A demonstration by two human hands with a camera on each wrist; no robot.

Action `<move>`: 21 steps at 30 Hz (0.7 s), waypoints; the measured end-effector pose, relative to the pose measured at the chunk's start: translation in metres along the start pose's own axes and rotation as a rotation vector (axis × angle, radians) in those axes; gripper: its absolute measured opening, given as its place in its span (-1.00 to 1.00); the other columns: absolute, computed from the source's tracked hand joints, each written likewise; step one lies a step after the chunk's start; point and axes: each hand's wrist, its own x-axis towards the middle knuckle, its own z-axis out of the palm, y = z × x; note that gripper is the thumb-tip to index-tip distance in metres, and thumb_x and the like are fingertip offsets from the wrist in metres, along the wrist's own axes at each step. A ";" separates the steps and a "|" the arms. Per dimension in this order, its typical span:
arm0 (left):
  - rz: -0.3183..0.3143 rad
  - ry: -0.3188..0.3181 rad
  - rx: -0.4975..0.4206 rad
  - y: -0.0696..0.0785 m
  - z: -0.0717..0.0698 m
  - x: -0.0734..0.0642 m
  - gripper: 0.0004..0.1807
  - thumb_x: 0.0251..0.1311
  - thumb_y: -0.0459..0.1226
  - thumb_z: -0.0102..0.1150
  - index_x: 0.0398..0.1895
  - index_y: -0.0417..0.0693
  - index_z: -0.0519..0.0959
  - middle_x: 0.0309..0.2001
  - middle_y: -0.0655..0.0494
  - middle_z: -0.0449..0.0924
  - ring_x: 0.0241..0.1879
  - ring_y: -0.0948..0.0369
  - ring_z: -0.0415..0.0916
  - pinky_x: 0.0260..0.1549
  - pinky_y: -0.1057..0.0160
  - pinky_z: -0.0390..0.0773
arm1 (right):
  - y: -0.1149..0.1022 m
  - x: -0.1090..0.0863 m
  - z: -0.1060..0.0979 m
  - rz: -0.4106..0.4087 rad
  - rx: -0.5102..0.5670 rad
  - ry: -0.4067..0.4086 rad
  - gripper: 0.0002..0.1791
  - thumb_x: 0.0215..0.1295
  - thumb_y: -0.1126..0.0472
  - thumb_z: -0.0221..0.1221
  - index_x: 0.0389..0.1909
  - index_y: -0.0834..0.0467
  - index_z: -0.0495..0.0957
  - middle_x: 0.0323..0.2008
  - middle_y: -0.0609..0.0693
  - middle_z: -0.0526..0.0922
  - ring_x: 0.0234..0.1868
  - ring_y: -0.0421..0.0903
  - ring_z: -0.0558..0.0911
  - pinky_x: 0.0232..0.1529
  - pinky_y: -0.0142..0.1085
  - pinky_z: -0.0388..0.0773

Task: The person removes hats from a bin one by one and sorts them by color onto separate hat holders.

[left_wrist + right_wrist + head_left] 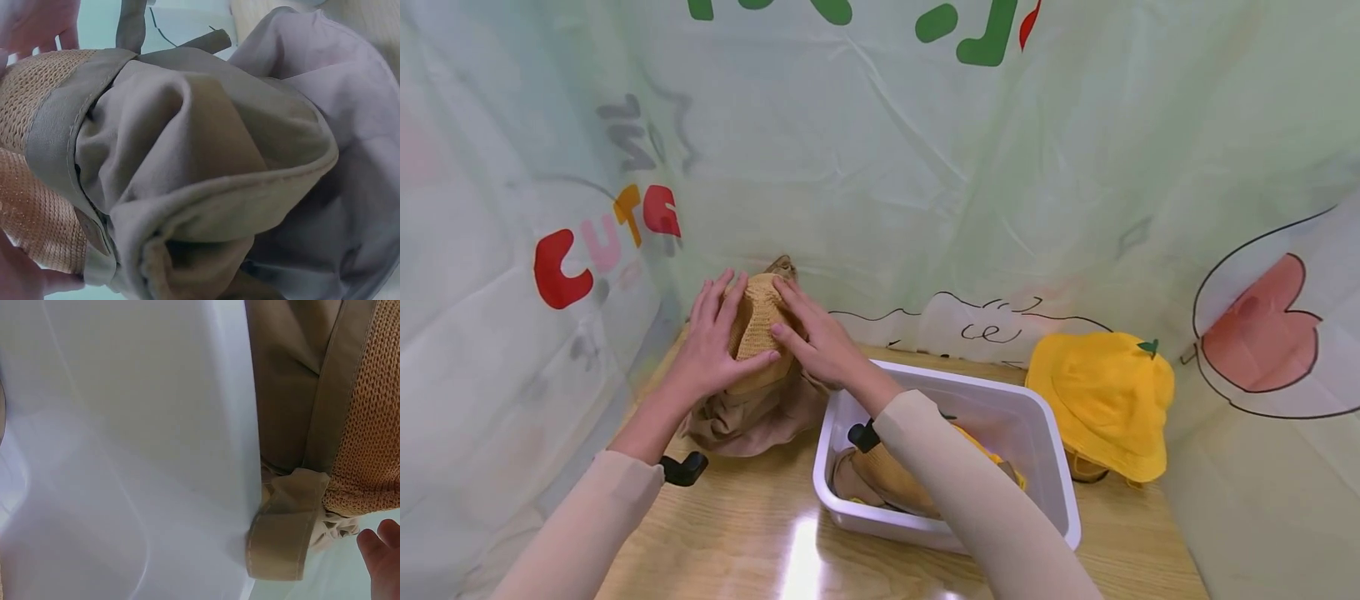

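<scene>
A sun hat with a tan woven crown (758, 321) and a wavy brown cloth brim (775, 429) stands on the left of the table against the curtain. My left hand (706, 342) lies along the crown's left side, its fingers extended. Against the right side rests my right hand (818, 337), also with fairly straight fingers. Up close in the left wrist view, the brown cloth (206, 144) shows folds below a sewn band. The right wrist view has the woven crown (375, 412), a brown strap (281, 544) and some fingertips (375, 550).
Right of the hat is a white plastic bin (958, 377) holding another tan and brown hat (895, 482) and something yellow (973, 442). A yellow hat (1097, 400) with a green leaf sits beyond the bin. Printed curtains (880, 208) enclose the wooden table (722, 533).
</scene>
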 end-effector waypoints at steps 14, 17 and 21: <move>-0.037 -0.051 -0.005 -0.006 0.000 0.001 0.25 -0.09 0.19 0.44 0.62 0.12 -0.07 0.55 -0.14 -0.05 0.54 -0.28 -0.26 0.40 -0.37 -0.10 | -0.002 0.006 0.005 -0.014 0.007 -0.016 -0.28 0.58 -0.12 -0.15 0.61 -0.25 -0.24 0.61 -0.14 -0.13 0.60 -0.10 -0.06 0.53 -0.03 0.02; -0.031 -0.051 0.006 -0.008 0.001 0.001 0.25 -0.08 0.20 0.44 0.62 0.11 -0.07 0.55 -0.15 -0.04 0.54 -0.27 -0.26 0.40 -0.36 -0.10 | -0.002 0.007 0.006 -0.005 0.014 -0.029 -0.28 0.57 -0.14 -0.15 0.60 -0.28 -0.25 0.61 -0.14 -0.14 0.60 -0.11 -0.07 0.54 -0.04 -0.03; -0.028 -0.044 0.015 -0.010 0.004 0.000 0.25 -0.09 0.19 0.44 0.62 0.13 -0.08 0.54 -0.17 -0.03 0.53 -0.27 -0.24 0.41 -0.35 -0.10 | 0.000 0.008 0.008 -0.003 0.035 -0.041 -0.28 0.57 -0.14 -0.15 0.60 -0.29 -0.25 0.61 -0.16 -0.16 0.60 -0.12 -0.08 0.55 -0.01 -0.08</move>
